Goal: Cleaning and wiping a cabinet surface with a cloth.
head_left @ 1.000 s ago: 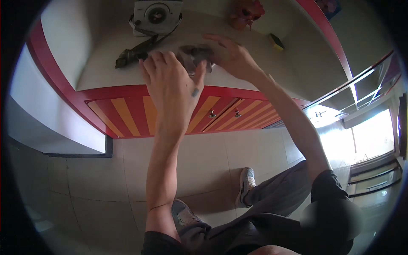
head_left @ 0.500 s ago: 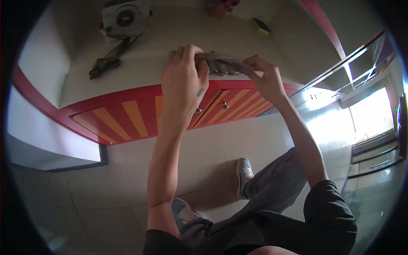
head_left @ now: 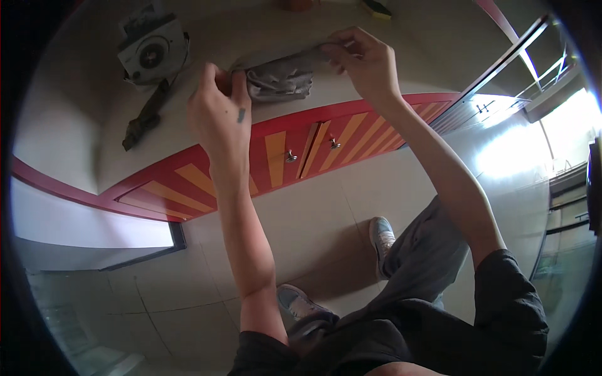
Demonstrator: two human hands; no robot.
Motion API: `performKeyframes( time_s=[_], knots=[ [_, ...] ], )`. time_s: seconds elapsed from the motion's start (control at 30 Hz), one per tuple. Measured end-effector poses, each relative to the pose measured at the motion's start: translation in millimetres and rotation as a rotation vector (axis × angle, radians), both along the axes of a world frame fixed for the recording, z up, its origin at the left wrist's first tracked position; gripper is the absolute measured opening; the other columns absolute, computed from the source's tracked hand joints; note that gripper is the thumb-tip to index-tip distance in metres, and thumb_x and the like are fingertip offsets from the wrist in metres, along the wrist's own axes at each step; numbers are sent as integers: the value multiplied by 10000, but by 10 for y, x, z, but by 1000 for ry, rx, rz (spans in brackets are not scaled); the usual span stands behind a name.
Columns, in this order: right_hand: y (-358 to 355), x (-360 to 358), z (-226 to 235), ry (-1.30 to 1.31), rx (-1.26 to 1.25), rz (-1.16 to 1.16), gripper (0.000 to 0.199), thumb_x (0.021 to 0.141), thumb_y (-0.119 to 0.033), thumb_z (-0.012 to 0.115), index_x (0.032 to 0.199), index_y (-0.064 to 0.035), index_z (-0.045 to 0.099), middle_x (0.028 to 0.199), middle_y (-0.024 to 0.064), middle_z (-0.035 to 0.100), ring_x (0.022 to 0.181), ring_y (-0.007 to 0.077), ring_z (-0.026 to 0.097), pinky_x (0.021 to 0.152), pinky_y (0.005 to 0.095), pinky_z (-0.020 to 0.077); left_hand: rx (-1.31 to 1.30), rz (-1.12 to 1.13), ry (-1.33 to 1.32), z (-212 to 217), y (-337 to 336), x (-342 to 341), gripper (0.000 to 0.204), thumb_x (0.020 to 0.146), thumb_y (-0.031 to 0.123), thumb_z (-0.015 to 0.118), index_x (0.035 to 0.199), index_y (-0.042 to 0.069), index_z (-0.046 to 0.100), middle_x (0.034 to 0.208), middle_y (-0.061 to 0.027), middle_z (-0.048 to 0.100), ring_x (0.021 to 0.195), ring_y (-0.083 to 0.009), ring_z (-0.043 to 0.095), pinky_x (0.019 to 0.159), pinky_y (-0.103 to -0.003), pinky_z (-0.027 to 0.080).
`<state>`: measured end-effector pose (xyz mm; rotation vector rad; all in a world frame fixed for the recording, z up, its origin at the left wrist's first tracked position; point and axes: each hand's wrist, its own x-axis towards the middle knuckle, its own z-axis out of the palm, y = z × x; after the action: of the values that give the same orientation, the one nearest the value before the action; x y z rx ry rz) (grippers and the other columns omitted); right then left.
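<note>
A grey cloth [head_left: 279, 81], crumpled and folded along its lower part, stretches between my two hands over the pale shelf top [head_left: 207, 103]. My left hand [head_left: 219, 106] pinches its left end between thumb and fingers. With thumb and fingertips, my right hand [head_left: 371, 66] grips the upper right end, which is held a little higher than the left. The cloth's lower folds hang close to the shelf's front edge; whether they touch the surface I cannot tell.
To the left stands a white boxy device [head_left: 152, 55] with a round dark centre, and a dark strap [head_left: 147, 119] trails from it. A yellow and black sponge [head_left: 376, 9] and a reddish object [head_left: 296, 4] lie at the back. Below are red-and-orange striped cabinet doors [head_left: 276, 160] with metal knobs.
Both hands have moved left and farther out with the cloth, spreading apart so more of it shows. The view has shifted, with the sponge and reddish object now nearer the top edge.
</note>
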<state>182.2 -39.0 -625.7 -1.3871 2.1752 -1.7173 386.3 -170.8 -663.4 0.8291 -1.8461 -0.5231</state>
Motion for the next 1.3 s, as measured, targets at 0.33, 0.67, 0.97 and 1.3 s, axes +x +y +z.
performKeyframes(
  time_s=[0.33, 0.67, 0.97, 1.3],
  knots=[
    [-53, -16, -170, 226, -71, 222, 179, 914, 70, 700, 991, -60, 798, 1044, 19, 740, 887, 143, 674, 858, 280, 558, -292, -177, -115, -50, -112, 267, 333, 899, -60, 686, 1198, 86, 707, 1111, -79, 720, 932, -231, 699, 818, -373, 561],
    [164, -37, -240, 740, 172, 222, 273, 857, 102, 660, 994, -93, 793, 1181, 28, 738, 1135, 241, 643, 1012, 366, 544, -74, -424, -115, 127, 12, 481, 350, 913, -58, 698, 1239, 67, 726, 1186, -45, 704, 1021, -239, 683, 939, -354, 546],
    [181, 304, -265, 817, 185, 296, 501, 999, -191, 730, 1472, -115, 582, 1456, 87, 627, 1283, 279, 623, 1092, 412, 548, -189, -485, -218, 35, -123, 506, 279, 944, 51, 747, 1222, 47, 729, 1202, -45, 713, 1028, -238, 682, 939, -344, 565],
    [334, 513, -656, 973, 413, 185, 660, 1071, -347, 623, 1640, -123, 375, 1658, 99, 451, 1584, 270, 337, 1344, 483, 196, -372, -338, -113, 91, -106, 412, 287, 1004, 169, 725, 1259, 36, 718, 1257, -64, 722, 1062, -264, 713, 878, -348, 600]
  ],
)
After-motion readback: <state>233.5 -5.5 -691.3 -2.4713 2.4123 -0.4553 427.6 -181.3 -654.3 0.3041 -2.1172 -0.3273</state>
